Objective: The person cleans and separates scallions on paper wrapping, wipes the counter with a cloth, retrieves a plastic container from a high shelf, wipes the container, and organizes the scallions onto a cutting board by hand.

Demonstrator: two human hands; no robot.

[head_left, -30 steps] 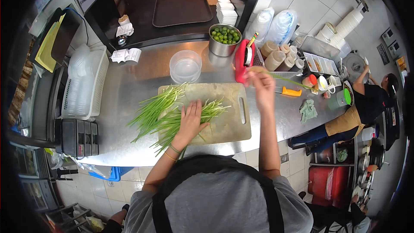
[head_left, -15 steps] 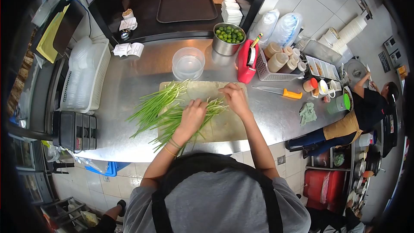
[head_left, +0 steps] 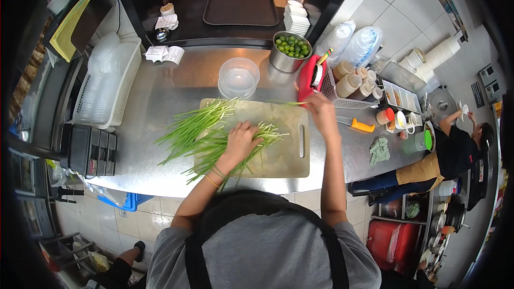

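Note:
Two bundles of long green stalks with pale ends lie on the cutting board (head_left: 284, 163). My left hand (head_left: 243, 142) is wrapped over the nearer bundle (head_left: 217, 150). The other bundle (head_left: 201, 123) lies to its left, hanging past the board's edge. Pinched in my right hand (head_left: 319, 108) is a thin green stalk (head_left: 286, 103), pointing left above the board's upper right corner. Beyond my right hand stands a red tape dispenser (head_left: 309, 77). A knife with an orange handle (head_left: 363, 126) rests right of the board, its blade partly hidden by my right forearm.
Behind the board are a clear round container (head_left: 239, 77) and a metal pot of green limes (head_left: 289, 63). A basket of bottles (head_left: 348, 101) and a green cloth (head_left: 379, 151) are to the right. White basket (head_left: 124, 83) at left. A co-worker (head_left: 455, 144) stands at far right.
My right hand has moved right, off the bundle's pale ends, drawing a thin stalk with it. My left hand stays on the bundle. The whole view has shifted slightly.

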